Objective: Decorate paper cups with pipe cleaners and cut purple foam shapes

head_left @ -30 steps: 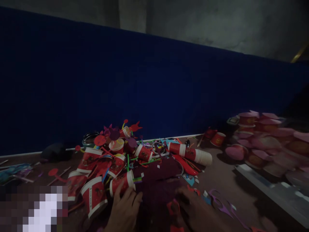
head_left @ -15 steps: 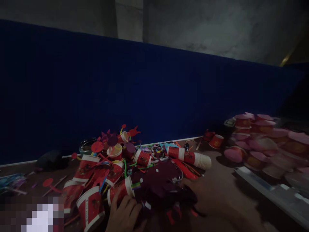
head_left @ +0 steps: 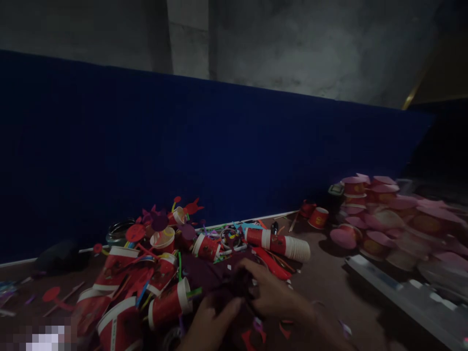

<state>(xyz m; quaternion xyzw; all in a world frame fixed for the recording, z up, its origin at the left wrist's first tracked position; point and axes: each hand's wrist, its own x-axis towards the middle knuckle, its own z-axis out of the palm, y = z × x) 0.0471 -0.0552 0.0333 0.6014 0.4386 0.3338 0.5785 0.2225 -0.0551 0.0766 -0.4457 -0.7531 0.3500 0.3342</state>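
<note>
Both my hands meet low in the middle of the head view, over dark purple sheet material. My right hand curls its fingers round a dark thing whose kind is too dim to make out. From below, my left hand reaches against the same dark thing, thumb pointing right; its other fingers are partly hidden. Just left of it a red and white paper cup lies on its side, untouched. Red paper scraps lie below the hands.
More red paper cups with paper shapes crowd the left. A stack of nested cups lies behind my hands. Pink-topped red cups are piled at right, beside a long grey object. A blue panel stands behind.
My left hand has left the lying cup and moved right. My right hand now shows clearly at the dark thing. The view has shifted slightly, with the cups lower and further left.
</note>
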